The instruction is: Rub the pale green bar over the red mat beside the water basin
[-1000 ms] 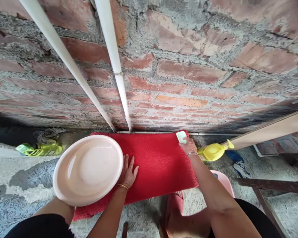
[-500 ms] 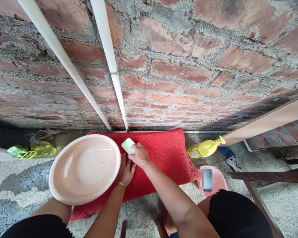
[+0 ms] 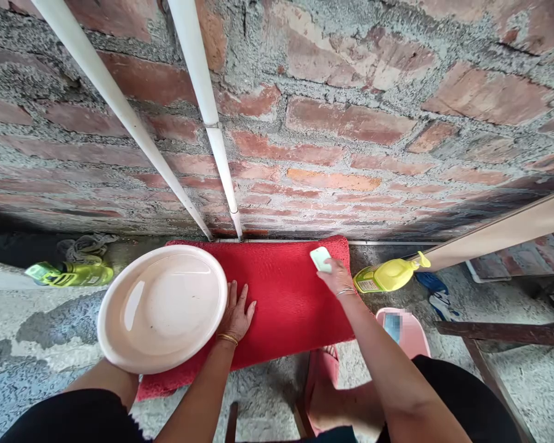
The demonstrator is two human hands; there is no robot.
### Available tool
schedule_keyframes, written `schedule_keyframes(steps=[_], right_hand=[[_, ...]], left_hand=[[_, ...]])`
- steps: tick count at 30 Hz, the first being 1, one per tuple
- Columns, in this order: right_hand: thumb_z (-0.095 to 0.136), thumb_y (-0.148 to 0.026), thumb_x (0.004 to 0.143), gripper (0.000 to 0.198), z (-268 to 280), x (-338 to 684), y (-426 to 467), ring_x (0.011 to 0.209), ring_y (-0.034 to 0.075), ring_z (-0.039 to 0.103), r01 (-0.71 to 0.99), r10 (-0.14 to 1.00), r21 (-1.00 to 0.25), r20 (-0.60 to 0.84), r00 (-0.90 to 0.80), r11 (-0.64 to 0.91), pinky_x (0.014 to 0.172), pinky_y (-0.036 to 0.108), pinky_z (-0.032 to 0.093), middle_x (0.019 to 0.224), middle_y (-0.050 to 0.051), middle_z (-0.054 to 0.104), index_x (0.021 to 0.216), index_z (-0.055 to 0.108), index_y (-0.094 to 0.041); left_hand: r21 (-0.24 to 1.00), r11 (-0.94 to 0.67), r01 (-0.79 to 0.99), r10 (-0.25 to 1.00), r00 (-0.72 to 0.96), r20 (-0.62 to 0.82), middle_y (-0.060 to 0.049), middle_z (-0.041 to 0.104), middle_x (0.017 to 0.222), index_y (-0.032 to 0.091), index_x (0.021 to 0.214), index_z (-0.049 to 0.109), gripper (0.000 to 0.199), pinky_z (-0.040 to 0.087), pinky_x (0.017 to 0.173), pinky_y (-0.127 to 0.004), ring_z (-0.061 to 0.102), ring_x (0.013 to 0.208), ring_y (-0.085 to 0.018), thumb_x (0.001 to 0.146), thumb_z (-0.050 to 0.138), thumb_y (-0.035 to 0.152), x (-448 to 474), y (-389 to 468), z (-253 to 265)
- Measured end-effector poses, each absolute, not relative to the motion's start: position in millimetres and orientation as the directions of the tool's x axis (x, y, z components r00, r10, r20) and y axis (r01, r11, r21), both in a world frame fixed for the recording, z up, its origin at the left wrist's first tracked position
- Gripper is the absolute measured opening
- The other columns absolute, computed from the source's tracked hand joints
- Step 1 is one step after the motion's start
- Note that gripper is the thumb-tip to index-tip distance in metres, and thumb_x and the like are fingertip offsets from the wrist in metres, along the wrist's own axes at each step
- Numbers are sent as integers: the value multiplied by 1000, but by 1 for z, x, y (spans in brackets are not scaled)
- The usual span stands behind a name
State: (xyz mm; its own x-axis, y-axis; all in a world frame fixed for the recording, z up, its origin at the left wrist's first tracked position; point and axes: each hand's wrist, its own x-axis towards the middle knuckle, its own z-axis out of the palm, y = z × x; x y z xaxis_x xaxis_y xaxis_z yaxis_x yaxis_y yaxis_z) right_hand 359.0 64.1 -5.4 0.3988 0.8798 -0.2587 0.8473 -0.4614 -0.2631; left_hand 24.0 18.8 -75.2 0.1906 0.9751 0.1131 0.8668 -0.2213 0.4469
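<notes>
My right hand grips a pale green, rounded flat block at the right end of a red plush cloth. Whether the block is soap or the back of a brush, I cannot tell. Fingers spread, my left hand lies flat on the cloth, close against the right rim of a large pale pink basin. Clear water shows in the basin, which sits over the cloth's left end. The cloth is spread over a low raised surface hidden beneath it.
A yellow pump bottle is just right of the cloth, near a pink bucket and blue-white gloves. At left lies a yellow-green bottle. Two white pipes run down the brick wall. Dark wooden legs stand at right.
My right hand has moved right across the cloth with the pale green block, from beside my left hand to the far end. My left hand stays by the basin, fingers more spread.
</notes>
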Motion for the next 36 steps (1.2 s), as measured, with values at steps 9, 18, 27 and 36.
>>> schedule_keyframes(steps=[9, 18, 27, 36], right_hand=[[63, -44, 68, 43, 8, 357, 39, 89, 19, 56, 727, 770, -254, -195, 607, -638, 80, 29, 41, 105, 6, 51, 105, 56, -23], [65, -39, 67, 40, 1, 146, 67, 87, 16, 53, 882, 963, -439, -264, 57, -173, 79, 28, 39, 101, 2, 52, 105, 57, -27], [66, -38, 67, 43, -8, 269, 48, 88, 15, 53, 903, 937, -314, -280, 207, -293, 79, 25, 38, 102, 2, 51, 107, 56, -26], [59, -46, 71, 44, 8, 397, 2, 96, 23, 55, 700, 698, -109, -280, 659, -706, 81, 32, 40, 104, 9, 52, 108, 54, -22]], left_hand=[[417, -216, 883, 976, 194, 95, -11, 21, 149, 17, 134, 43, 54, 22, 110, -46, 13, 137, -29, 85, 45, 41, 25, 18, -79], [237, -164, 958, 977, 191, -98, -9, 17, 151, 23, 139, 36, 57, 18, 110, -48, 15, 137, -29, 87, 41, 45, 16, -3, -66], [151, -235, 960, 964, 250, -93, -8, 22, 150, 28, 138, 37, 55, 22, 109, -42, 22, 136, -26, 86, 42, 47, -6, -33, -67], [125, -190, 974, 978, 198, -57, -9, 29, 147, 28, 136, 39, 51, 23, 108, -42, 27, 133, -26, 87, 41, 43, -9, -47, -66]])
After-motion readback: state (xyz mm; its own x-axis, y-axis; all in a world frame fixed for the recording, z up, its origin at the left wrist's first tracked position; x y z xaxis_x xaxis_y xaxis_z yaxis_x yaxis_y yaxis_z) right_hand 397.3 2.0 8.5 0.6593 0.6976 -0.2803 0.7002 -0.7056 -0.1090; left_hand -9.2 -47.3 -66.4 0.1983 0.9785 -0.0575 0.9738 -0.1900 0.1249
